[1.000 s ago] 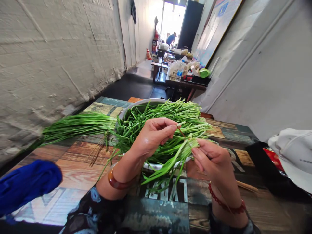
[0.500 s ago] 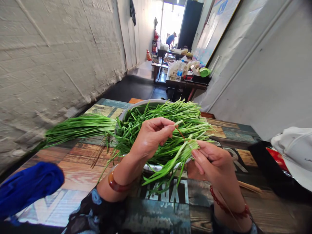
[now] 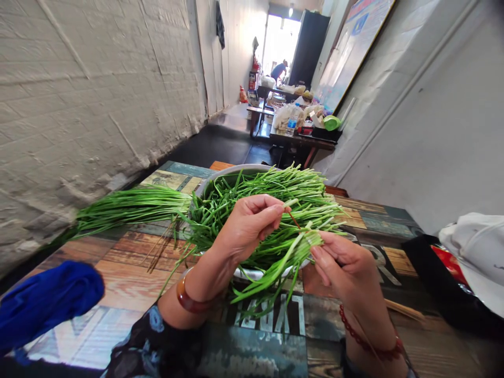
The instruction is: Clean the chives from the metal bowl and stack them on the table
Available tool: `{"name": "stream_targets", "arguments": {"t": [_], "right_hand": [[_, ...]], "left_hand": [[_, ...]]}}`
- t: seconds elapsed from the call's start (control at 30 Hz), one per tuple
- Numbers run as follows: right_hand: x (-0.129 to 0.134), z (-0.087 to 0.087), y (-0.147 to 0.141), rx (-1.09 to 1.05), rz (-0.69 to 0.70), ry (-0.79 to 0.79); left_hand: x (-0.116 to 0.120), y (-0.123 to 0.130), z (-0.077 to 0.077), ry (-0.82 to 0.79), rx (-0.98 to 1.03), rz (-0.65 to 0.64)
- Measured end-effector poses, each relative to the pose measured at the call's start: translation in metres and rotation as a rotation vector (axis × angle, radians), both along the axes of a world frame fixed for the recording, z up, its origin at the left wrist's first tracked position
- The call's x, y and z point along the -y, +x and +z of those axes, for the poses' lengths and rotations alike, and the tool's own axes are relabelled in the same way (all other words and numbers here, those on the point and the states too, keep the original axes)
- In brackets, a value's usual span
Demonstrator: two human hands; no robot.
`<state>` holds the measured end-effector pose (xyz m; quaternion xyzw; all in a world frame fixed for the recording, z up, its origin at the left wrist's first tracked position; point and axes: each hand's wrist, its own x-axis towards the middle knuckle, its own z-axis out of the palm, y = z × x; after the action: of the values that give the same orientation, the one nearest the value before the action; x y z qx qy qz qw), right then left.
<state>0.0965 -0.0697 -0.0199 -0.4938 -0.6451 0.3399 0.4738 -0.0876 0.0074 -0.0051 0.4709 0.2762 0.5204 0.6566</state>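
A large metal bowl (image 3: 252, 168) heaped with long green stalks (image 3: 275, 194) stands on the patterned table. Over its middle, my left hand (image 3: 252, 223) is closed, with a pale stalk end (image 3: 290, 203) pinched at its fingertips. A thin reddish-brown stick (image 3: 294, 220) slants from those fingertips down to the bunch in the other hand. At the bowl's right front edge, my right hand (image 3: 340, 262) grips a small green bunch (image 3: 293, 252) by its pale ends. The leaves of that bunch hang to the left over the bowl's front rim.
More green stalks (image 3: 129, 207) lie left of the bowl, beside thin brown sticks (image 3: 160, 245). A blue cloth (image 3: 51, 304) is at the left front. Thin sticks (image 3: 405, 310) and a white cap (image 3: 478, 252) are at the right. Beyond stand cluttered tables (image 3: 301, 140) and a person (image 3: 279, 70).
The whole view has shifted slightly, with the background lower in the picture. Both hands keep nearly the same pose and hold the same things.
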Motion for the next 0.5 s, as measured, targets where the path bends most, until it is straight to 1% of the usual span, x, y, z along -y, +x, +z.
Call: {"name": "stream_targets", "arguments": {"t": [0.17,0.37,0.5], "right_hand": [[-0.0002,-0.0003,-0.0015,0.010,-0.023,0.020],[-0.0014,-0.0011,-0.0004,0.037,-0.035,0.033],[-0.0025,-0.0034,0.0025,0.070,-0.062,0.047]], "left_hand": [[0.0011,-0.0015,0.0031,-0.039,0.007,-0.071],[0.0024,-0.0036,0.0043,-0.067,0.007,-0.079],[0.0021,-0.0063,0.0047,-0.096,0.013,-0.132]]}}
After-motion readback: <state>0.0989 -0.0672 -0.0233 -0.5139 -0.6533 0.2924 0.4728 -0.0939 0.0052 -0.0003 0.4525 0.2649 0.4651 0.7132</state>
